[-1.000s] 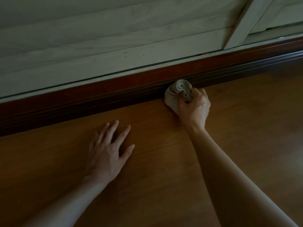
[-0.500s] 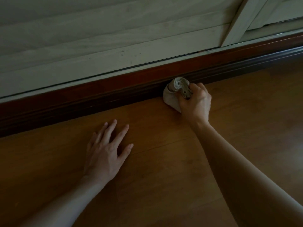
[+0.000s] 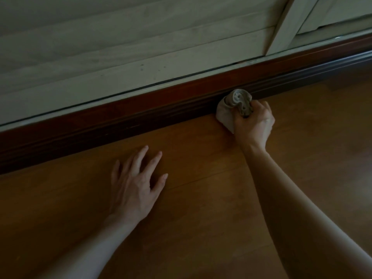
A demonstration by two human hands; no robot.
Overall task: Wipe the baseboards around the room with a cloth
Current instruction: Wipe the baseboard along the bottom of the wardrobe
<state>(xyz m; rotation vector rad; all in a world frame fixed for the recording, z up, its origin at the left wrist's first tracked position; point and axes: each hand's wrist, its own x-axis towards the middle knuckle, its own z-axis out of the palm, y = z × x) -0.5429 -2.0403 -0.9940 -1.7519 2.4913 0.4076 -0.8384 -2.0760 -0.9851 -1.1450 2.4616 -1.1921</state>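
A dark red-brown baseboard [image 3: 141,109] runs diagonally from lower left to upper right, between the pale panelled wall and the wooden floor. My right hand [image 3: 254,123] grips a bunched grey-beige cloth [image 3: 231,106] and holds it against the lower part of the baseboard, where the board meets the floor. My left hand [image 3: 134,186] lies flat on the floor with its fingers spread, a short way in front of the baseboard and to the left of the cloth.
The orange-brown wooden floor [image 3: 201,228] fills the lower half of the view. Above the baseboard stand pale panels [image 3: 120,47] with a slanted frame post [image 3: 281,27] at the upper right. The light is dim.
My right hand has slid the cloth a little to the right along the baseboard. My left hand has stayed flat on the floor.
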